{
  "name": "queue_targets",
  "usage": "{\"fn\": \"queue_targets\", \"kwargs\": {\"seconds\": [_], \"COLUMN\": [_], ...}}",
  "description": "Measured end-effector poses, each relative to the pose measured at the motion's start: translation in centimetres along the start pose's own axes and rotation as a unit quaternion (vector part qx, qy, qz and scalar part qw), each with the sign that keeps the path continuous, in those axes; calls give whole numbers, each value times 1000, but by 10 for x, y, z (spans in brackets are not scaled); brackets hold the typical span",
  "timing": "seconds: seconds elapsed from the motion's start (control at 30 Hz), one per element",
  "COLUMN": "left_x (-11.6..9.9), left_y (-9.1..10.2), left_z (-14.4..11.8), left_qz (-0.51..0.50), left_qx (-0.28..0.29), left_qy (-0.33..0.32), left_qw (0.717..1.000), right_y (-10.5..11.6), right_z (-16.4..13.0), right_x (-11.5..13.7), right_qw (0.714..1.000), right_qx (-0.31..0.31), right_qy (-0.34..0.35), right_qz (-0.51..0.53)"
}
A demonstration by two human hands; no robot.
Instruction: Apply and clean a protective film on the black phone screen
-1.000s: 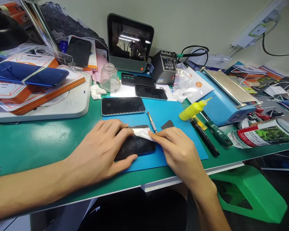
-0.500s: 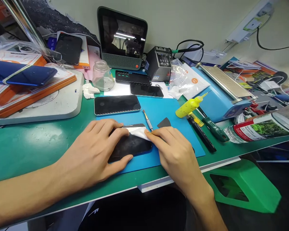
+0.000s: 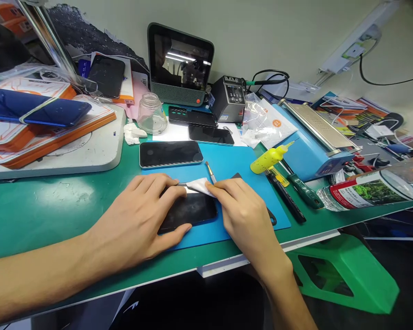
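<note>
A black smartphone [image 3: 189, 211] lies face up on the blue mat [image 3: 206, 238]. My left hand [image 3: 141, 213] grips its left part, fingers along the far edge and thumb at the near edge. Between thumb and fingers, my right hand [image 3: 244, 208] pinches a folded white wipe [image 3: 198, 185], which touches the phone's far edge. Just beyond the wipe lies a thin brush [image 3: 209, 170], partly covered by my right hand. A second phone [image 3: 171, 154] with a pale frame rests farther back on the mat. A dark flat piece [image 3: 237, 176] shows beyond my right knuckles.
Right of the mat lie a yellow needle bottle [image 3: 270, 158], a black-handled tool [image 3: 287, 195], a green-handled screwdriver [image 3: 306, 190] and a labelled plastic jar [image 3: 371, 185]. Behind stand a glass jar [image 3: 151, 114], a screen device [image 3: 181, 64] and a black control box [image 3: 229, 98]. Boxes [image 3: 58, 140] are stacked left.
My right hand and the wipe have shifted slightly left and up along the phone's far edge. My left hand keeps its grip. The whole view has shifted a little.
</note>
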State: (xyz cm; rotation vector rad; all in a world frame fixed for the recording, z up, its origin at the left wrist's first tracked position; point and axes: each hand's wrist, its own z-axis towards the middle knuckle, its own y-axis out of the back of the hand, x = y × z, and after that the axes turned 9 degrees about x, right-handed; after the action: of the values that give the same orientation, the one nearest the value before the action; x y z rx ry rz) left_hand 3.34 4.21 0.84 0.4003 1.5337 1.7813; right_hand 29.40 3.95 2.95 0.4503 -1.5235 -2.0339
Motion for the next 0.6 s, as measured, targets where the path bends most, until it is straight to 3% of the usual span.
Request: {"fn": "queue_targets", "kwargs": {"seconds": [0.17, 0.4, 0.5, 0.6], "left_x": [0, 2, 4, 4], "left_y": [0, -2, -3, -1], "left_z": [1, -3, -5, -7], "left_qz": [1, -2, -18, -29], "left_qx": [3, -9, -21, -16], "left_qy": [-1, -8, -9, -2], "left_qw": [1000, 1000, 1000, 999], "right_y": [11, -3, 0, 9], "right_z": [-23, -29, -38, -46], "right_x": [8, 11, 6, -4], "right_qw": [1000, 995, 986, 948], "right_qx": [-7, -55, -70, -170], "right_qy": [16, -34, -38, -130], "right_qz": [23, 81, 145, 234]}}
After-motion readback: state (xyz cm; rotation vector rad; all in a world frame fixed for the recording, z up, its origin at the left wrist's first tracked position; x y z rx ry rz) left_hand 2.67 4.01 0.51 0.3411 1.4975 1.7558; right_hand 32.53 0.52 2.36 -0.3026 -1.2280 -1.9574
